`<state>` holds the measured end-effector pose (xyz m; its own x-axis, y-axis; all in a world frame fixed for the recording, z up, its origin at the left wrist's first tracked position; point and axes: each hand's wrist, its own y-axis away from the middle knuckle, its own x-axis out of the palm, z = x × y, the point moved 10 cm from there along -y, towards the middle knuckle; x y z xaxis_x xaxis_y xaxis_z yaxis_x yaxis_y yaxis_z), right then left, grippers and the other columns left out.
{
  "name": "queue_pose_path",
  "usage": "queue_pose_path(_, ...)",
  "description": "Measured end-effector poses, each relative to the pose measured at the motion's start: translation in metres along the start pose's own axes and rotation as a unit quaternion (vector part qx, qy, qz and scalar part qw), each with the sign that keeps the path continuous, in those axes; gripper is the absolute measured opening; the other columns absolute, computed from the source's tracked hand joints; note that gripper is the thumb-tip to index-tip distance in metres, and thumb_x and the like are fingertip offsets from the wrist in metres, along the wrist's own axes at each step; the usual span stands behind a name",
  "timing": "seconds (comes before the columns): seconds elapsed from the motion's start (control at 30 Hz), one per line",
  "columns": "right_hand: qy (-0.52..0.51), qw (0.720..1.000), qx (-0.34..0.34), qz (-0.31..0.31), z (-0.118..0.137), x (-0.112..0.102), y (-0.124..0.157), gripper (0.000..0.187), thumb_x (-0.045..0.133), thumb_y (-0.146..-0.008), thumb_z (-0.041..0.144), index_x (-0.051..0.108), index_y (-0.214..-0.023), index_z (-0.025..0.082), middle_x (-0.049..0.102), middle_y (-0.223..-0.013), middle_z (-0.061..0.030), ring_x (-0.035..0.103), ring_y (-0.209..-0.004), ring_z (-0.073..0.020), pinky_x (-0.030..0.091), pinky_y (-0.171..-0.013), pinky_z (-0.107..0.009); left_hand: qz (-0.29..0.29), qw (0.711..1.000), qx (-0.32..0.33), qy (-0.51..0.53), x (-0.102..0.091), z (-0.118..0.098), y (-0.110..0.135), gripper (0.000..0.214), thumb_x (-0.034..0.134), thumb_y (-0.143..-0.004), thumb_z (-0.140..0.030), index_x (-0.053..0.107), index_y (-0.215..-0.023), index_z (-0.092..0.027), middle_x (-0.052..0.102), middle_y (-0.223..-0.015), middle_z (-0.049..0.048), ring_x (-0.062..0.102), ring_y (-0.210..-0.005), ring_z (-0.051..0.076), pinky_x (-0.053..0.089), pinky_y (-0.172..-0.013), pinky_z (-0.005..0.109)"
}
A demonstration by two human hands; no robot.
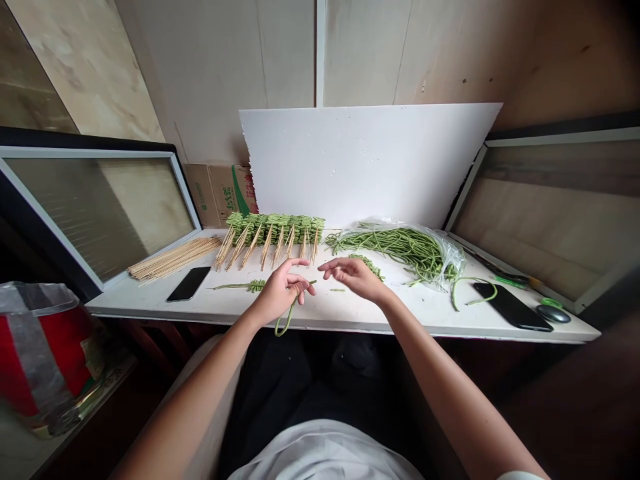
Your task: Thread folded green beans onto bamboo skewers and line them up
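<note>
My left hand (286, 289) is closed on a long green bean (284, 325), which hangs in a loop past the table's front edge. Facing it, my right hand (353, 276) stretches its fingers leftward, with nothing visible in them. Left of my left hand, a short row of green bean pieces (256, 286) lies on the table, partly hidden by that hand. Behind my right hand is a small heap of bean pieces (369, 264). Bundled bean skewers (277, 229) are stacked farther back, their bare sticks pointing toward me.
Loose wooden skewers (173, 259) and a phone (189, 284) lie at left. At right are a plastic bag of long beans (415, 250), one stray bean (455, 293), another dark phone (515, 308) and a mouse-like object (553, 313). A white board (367, 163) stands behind.
</note>
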<state>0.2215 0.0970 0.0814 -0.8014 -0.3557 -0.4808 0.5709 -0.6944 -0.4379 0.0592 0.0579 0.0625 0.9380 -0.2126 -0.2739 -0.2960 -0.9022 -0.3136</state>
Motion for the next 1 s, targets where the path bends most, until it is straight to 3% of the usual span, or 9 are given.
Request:
queue_pose_path(0.1, 0.055, 0.997, -0.051, 0.008, 0.035, 0.017, 0.003, 0.045, 0.084, -0.083, 0.06, 0.082, -0.111, 0.024, 0.079, -0.097, -0.0066, 0.07, -0.095, -0.0232, 0.052, -0.081, -0.033, 0.0, 1.0, -0.004, 0.003, 0.0, 0.002, 0.0, 0.052, 0.07, -0.098, -0.046, 0.051, -0.139, -0.02, 0.078, -0.087, 0.0063, 0.064, -0.063, 0.015, 0.051, -0.07, 0.03)
queue_pose_path(0.23, 0.106, 0.988, -0.106, -0.023, 0.052, 0.026, 0.006, 0.028, 0.075, -0.095, 0.052, 0.082, -0.104, 0.026, 0.078, -0.089, -0.0057, 0.065, -0.092, -0.0223, 0.05, -0.078, -0.034, 0.021, 1.0, -0.007, 0.013, 0.004, 0.001, 0.0, 0.055, 0.07, -0.099, -0.049, 0.051, -0.141, -0.019, 0.076, -0.082, 0.0053, 0.066, -0.064, 0.015, 0.052, -0.073, 0.031)
queue_pose_path(0.43, 0.11, 0.977, -0.135, -0.121, 0.056, -0.004, 0.007, 0.027, 0.071, -0.099, 0.05, 0.079, -0.096, 0.024, 0.077, -0.091, -0.0072, 0.064, -0.089, -0.0224, 0.051, -0.077, -0.036, 0.063, 0.997, -0.019, 0.047, 0.012, -0.001, -0.001, 0.052, 0.071, -0.096, -0.052, 0.058, -0.128, -0.014, 0.075, -0.09, 0.0082, 0.065, -0.065, 0.014, 0.053, -0.069, 0.029)
queue_pose_path(0.6, 0.116, 0.978, -0.113, -0.13, 0.057, -0.014, 0.008, 0.03, 0.07, -0.098, 0.053, 0.077, -0.096, 0.024, 0.077, -0.094, -0.0081, 0.065, -0.092, -0.0243, 0.053, -0.079, -0.038, 0.001, 1.0, 0.008, 0.017, 0.0, -0.008, -0.003, 0.044, 0.072, -0.095, -0.05, 0.069, -0.117, -0.012, 0.073, -0.084, 0.0067, 0.061, -0.061, 0.012, 0.051, -0.061, 0.026)
queue_pose_path(0.8, 0.131, 0.978, -0.115, -0.111, 0.068, -0.004, 0.009, 0.034, 0.073, -0.094, 0.058, 0.076, -0.094, 0.024, 0.076, -0.092, -0.0088, 0.065, -0.094, -0.0253, 0.053, -0.077, -0.038, -0.045, 0.995, 0.063, -0.057, -0.002, -0.029, 0.004, 0.035, 0.071, -0.097, -0.045, 0.076, -0.11, -0.013, 0.077, -0.087, 0.0093, 0.073, -0.083, 0.021, 0.058, -0.081, 0.033)
queue_pose_path(1.0, 0.152, 0.977, -0.116, -0.092, 0.077, 0.004, 0.011, 0.019, 0.071, -0.099, 0.042, 0.072, -0.093, 0.025, 0.073, -0.089, -0.0071, 0.06, -0.09, -0.0243, 0.051, -0.078, -0.037, -0.064, 0.987, 0.083, -0.12, 0.002, -0.044, 0.013, 0.03, 0.068, -0.099, -0.042, 0.078, -0.111, -0.016, 0.078, -0.094, 0.0088, 0.073, -0.084, 0.022, 0.056, -0.079, 0.031)
